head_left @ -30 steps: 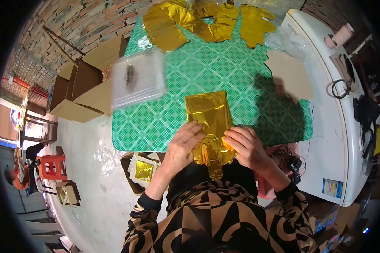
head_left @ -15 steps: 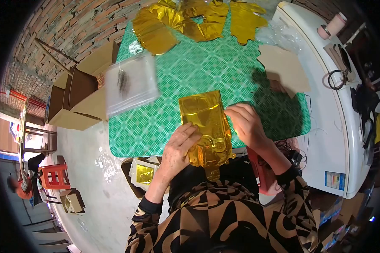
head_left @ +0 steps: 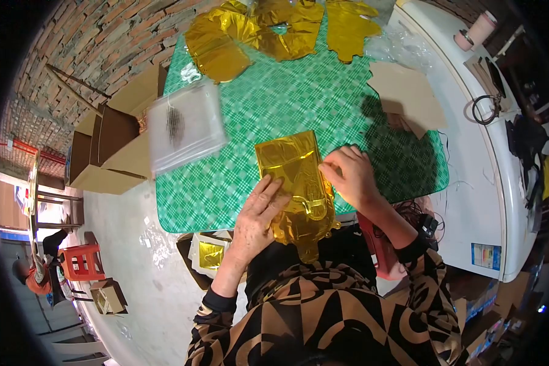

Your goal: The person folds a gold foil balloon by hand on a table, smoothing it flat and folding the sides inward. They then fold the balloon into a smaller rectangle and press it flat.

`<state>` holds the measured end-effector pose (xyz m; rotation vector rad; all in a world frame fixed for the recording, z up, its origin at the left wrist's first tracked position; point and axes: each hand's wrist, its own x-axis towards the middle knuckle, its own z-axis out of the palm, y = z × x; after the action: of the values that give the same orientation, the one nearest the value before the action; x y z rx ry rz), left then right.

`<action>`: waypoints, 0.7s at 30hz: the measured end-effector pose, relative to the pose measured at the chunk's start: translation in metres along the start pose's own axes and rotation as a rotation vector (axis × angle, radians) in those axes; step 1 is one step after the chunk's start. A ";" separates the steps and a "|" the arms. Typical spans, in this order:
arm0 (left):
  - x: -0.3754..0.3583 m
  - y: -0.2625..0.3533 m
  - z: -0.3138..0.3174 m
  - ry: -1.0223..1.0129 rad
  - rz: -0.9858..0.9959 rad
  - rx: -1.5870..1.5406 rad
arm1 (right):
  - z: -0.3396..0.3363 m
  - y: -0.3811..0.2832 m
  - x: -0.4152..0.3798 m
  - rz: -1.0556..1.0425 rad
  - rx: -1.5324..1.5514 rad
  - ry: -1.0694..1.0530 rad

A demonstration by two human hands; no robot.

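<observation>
A folded gold foil balloon (head_left: 296, 168) lies on the near edge of the table, its lower end with small rounded tabs hanging over my lap. My left hand (head_left: 259, 213) rests on its left side, fingers stretched out flat across the foil. At the right edge, my right hand (head_left: 351, 174) has thumb and fingers drawn together in a pinch on the foil's rim. The fingertips of that hand are partly hidden.
More gold foil pieces (head_left: 219, 49) lie along the far side of the green checked table (head_left: 274, 97). Clear plastic bags (head_left: 186, 128) sit at left, cardboard sheets (head_left: 409, 91) at right. A white refrigerator (head_left: 463, 152) flanks the table; open cartons (head_left: 119, 140) stand left. A person (head_left: 36, 274) is far left.
The view has shifted slightly. My left hand's fingers have spread a little on the foil, and my right hand's fingers have curled in closer at its right edge.
</observation>
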<state>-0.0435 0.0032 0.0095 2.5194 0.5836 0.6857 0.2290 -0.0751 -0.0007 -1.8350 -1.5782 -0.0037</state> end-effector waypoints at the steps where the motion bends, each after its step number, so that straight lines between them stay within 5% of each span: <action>1: 0.000 0.000 0.000 -0.001 0.001 0.005 | 0.000 -0.004 0.002 0.011 -0.026 -0.001; 21: 0.003 0.005 -0.005 -0.018 0.004 0.030 | 0.006 -0.011 -0.003 0.088 -0.097 -0.084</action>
<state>-0.0423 0.0022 0.0172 2.5530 0.5869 0.6596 0.2162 -0.0750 -0.0012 -2.0016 -1.5771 0.0380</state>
